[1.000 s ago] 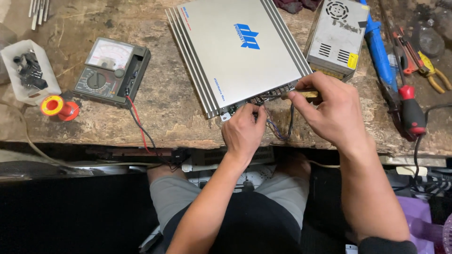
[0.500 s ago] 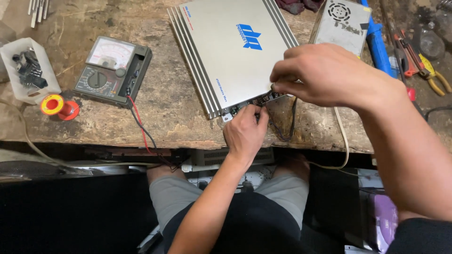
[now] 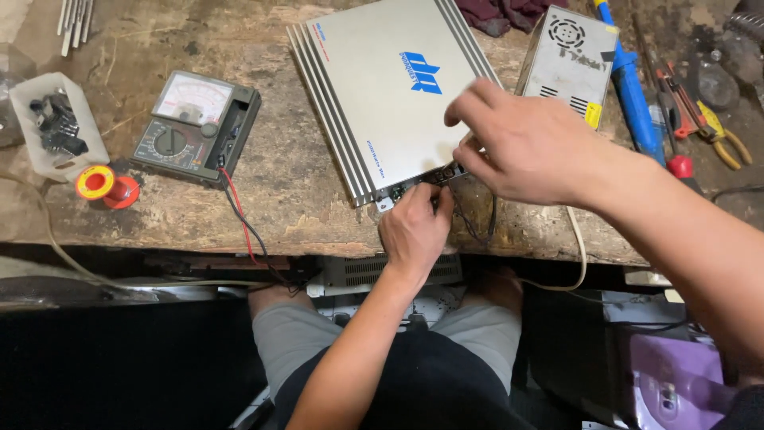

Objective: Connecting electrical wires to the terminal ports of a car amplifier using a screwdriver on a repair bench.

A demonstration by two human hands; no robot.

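Observation:
A silver amplifier with finned sides lies on a worn wooden bench. My left hand reaches up from below to the terminal strip on the amplifier's near edge. Its fingertips are pinched there on thin dark wires that hang over the bench edge. My right hand hovers over the amplifier's near right corner, thumb and fingers curled down onto the same terminals. What it holds is hidden. A pale cable runs out from under that hand and off the bench.
An analog multimeter with red and black leads sits at left, beside a solder spool and a white tub of dark parts. A metal power supply box, blue tool, red-handled screwdriver and pliers lie at right.
My right hand, which held a screwdriver at the terminals a second ago, swung up across the amplifier's corner and now covers it. My left hand stayed pinched at the terminal strip.

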